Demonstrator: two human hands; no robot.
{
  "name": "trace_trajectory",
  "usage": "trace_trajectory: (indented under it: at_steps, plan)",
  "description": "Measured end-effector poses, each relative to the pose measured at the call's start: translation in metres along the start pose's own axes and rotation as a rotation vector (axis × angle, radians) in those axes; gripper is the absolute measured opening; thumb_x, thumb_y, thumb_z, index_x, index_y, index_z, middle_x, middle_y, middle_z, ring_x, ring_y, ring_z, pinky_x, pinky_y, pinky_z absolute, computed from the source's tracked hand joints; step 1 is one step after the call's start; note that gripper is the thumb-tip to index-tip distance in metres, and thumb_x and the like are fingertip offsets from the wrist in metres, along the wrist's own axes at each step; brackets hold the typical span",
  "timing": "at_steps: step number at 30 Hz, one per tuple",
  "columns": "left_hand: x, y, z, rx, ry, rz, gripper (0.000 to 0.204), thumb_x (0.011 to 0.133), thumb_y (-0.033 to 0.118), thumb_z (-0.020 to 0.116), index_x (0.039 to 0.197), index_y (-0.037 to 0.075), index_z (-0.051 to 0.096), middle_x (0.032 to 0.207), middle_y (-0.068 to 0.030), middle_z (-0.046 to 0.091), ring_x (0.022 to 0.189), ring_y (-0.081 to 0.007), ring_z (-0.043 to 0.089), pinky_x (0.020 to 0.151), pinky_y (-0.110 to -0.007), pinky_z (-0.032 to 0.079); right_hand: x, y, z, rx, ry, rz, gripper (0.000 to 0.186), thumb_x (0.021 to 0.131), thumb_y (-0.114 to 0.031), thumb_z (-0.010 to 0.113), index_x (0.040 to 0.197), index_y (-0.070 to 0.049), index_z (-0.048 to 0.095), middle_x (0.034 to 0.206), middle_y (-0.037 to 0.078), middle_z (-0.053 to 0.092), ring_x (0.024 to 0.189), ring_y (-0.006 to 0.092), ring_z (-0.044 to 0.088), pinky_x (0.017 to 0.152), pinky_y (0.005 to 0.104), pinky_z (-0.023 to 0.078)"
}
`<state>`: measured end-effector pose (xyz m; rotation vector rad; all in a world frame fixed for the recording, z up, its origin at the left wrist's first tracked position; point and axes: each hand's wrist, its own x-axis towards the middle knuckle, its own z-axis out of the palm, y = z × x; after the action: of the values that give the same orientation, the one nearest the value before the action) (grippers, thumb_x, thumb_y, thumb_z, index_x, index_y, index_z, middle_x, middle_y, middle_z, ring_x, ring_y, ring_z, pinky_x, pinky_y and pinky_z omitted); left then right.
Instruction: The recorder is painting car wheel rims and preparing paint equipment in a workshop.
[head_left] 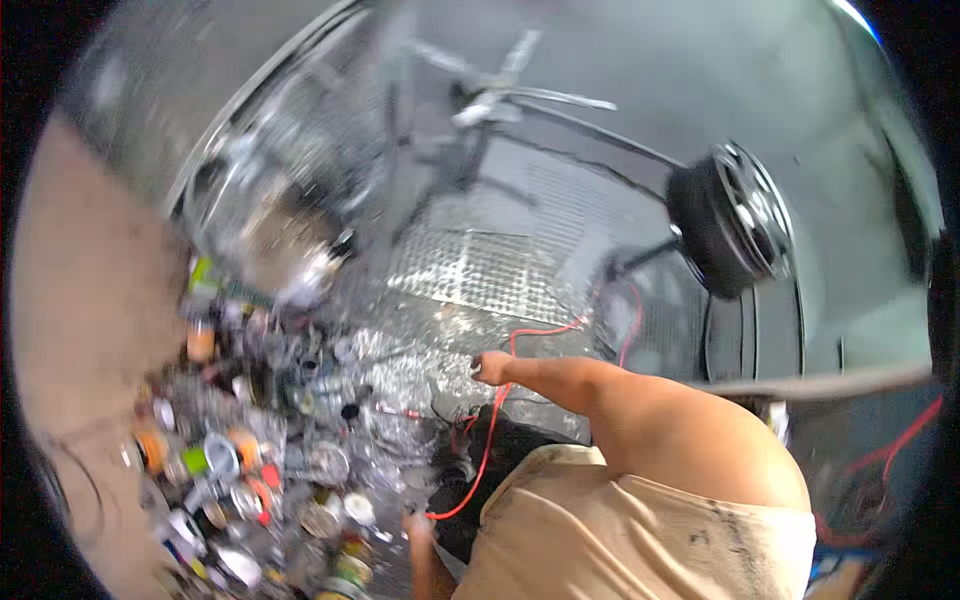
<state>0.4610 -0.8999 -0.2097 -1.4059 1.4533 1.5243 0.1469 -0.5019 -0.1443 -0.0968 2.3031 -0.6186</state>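
A thin red hose [489, 452] curves down past my legs to my left hand [416, 527]. That hand is low in the picture, beside the cluttered surface, and its fingers seem closed around the hose's lower end. My right arm reaches across to the middle. At its end my right hand [489, 368] has its fingers curled in, and the hose passes behind its wrist. Blur hides whether those fingers hold anything. From there the hose runs on toward a metal grate [470, 270] on the floor.
Jars, cups and lids crowd a messy surface on the left, among them a pale cup [221, 455] and a white lid [359, 508]. A dark wheel rim [725, 220] hangs on a stand at the right. A stand with spread arms [490, 97] is at the back.
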Motion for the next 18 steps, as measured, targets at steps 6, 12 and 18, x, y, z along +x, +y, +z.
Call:
trace_trajectory:
  at_steps: [6, 12, 18]
  plan:
    - [-0.033, 0.084, -0.006, 0.062, 0.052, 0.251, 0.054, 0.091, -0.005, 0.058, 0.138, 0.016, 0.043, 0.104, -0.0105, 0.058, 0.077, -0.0233, 0.060, 0.056, -0.040, 0.053, -0.077, 0.082, -0.017, -0.013, 0.103, 0.185, 0.048, 0.085, -0.043, 0.065, 0.114, -0.005, 0.072, 0.115, 0.023, 0.071, 0.109, 0.0413, 0.066, 0.094, 0.0491, 0.053]
    - [-0.025, 0.104, -0.012, 0.856, 0.123, 0.825, 0.091, 0.079, 0.015, 0.083, 0.147, -0.010, 0.029, 0.120, -0.0194, 0.060, 0.103, -0.0289, 0.062, 0.094, -0.039, 0.050, -0.187, 0.092, 0.085, 0.216, 0.205, 0.355, 0.046, 0.084, -0.042, 0.066, 0.114, -0.008, 0.073, 0.114, 0.022, 0.071, 0.107, 0.0407, 0.068, 0.092, 0.0484, 0.054]
    - [-0.037, 0.128, -0.038, 0.931, 0.092, 1.081, 0.088, 0.086, 0.011, 0.076, 0.151, -0.012, 0.020, 0.111, -0.0208, 0.064, 0.093, -0.0291, 0.065, 0.088, -0.040, 0.052, -0.281, 0.091, 0.248, 0.273, -0.050, 0.490, 0.046, 0.081, -0.040, 0.068, 0.111, -0.007, 0.075, 0.111, 0.021, 0.072, 0.100, 0.0376, 0.070, 0.089, 0.0482, 0.055]
